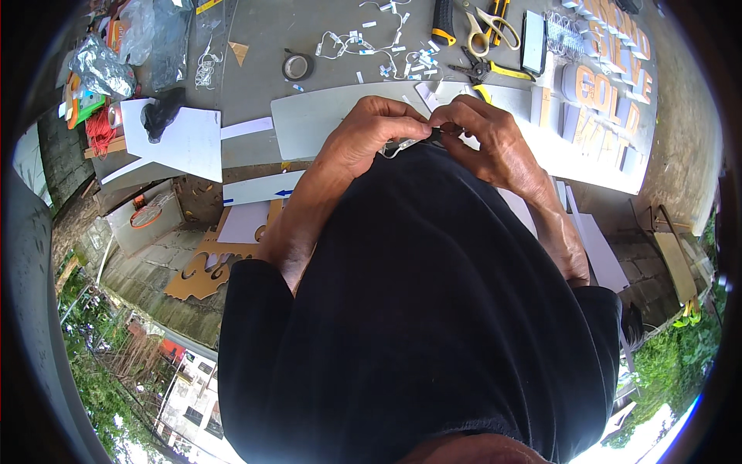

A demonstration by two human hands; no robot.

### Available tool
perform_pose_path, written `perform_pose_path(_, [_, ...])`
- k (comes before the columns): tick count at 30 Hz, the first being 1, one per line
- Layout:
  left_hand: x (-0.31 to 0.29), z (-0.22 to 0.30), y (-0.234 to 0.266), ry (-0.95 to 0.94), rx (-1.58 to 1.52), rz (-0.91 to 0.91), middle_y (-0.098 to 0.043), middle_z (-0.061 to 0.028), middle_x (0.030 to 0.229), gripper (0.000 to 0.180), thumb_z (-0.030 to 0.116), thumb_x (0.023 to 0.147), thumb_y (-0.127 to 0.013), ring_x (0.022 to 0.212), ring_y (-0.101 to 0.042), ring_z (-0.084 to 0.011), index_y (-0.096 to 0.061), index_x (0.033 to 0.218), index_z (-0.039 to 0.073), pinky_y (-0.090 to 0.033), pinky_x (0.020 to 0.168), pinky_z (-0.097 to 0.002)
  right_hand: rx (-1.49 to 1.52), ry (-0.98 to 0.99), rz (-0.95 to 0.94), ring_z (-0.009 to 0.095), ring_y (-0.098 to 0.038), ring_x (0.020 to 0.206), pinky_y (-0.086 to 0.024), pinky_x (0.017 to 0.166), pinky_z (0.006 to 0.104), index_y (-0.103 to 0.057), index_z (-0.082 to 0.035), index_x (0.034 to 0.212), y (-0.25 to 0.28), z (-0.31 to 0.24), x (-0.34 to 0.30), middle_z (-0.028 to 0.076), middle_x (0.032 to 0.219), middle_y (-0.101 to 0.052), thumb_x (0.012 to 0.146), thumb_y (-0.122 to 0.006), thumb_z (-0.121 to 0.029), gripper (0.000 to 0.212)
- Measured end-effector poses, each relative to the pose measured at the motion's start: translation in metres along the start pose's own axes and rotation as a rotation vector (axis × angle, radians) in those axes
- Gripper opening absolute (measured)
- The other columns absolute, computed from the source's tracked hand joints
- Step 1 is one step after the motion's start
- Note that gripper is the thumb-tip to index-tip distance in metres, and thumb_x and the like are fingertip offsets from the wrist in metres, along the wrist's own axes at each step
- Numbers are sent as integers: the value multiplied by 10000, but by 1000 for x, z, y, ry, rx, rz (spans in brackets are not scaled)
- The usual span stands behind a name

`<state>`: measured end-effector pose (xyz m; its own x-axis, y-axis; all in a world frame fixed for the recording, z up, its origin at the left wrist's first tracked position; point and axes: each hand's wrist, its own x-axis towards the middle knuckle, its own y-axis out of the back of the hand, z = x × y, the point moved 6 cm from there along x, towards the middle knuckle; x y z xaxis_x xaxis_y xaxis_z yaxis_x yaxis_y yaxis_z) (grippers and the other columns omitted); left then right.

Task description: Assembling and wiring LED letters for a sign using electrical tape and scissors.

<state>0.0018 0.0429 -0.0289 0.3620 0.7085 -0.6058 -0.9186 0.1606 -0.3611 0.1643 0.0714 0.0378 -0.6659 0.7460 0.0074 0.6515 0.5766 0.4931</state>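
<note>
My left hand [377, 133] and my right hand [485, 138] meet close to my chest, above the near edge of the table. The left fingers are closed in a pinch on a small white LED module with wire [400, 145], whose thin lead loops below the fingertips. Opposite, the right thumb and fingers are pinched at a small dark bit [436, 134] beside the module. My fingers partly cover it, so its kind is unclear. Beneath the hands lies a long pale panel [305, 124].
Farther back are a black tape roll [297, 66], loose LED modules on wires [363, 46], scissors [481, 35], and pliers [478, 69]. Raised letters [599, 93] on a white board stand at right. Plastic bags [104, 68] and white sheet pieces [182, 138] lie left.
</note>
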Motion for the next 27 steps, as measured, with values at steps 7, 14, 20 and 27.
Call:
perform_pose_path(7, [-5,5,2,-24,57,-22,-745,-114,916,182,56,863,-740,882,-696,-165,-751,1011,-48,-517,869,-288,-174,267,157,237,-702,878,-598,739,345,-734,-68,1068,0,2,-5,74,959,-708,745,-805,-27,333])
perform_pose_path(14, [-11,3,2,-105,-6,-49,-751,-127,908,197,86,871,-776,878,-712,-160,-758,1009,-54,-551,837,-260,-161,275,215,230,-700,852,-599,731,340,-750,-72,1072,-5,6,-10,77,962,-718,735,-824,-59,346])
perform_pose_path(20, [-21,22,-6,-347,423,83,-749,-85,869,119,92,853,-785,805,-659,-148,-783,950,22,-530,752,-300,-54,220,245,228,-710,801,-595,689,343,-762,-49,1013,-3,7,-10,97,911,-718,790,-813,-68,229])
perform_pose_path(27, [-41,46,-28,-801,866,291,-722,-55,840,92,44,772,-794,872,-623,-241,-766,860,47,-517,746,-345,72,-12,161,192,-692,707,-547,617,318,-753,-19,945,-2,8,-8,89,853,-716,839,-780,-59,117])
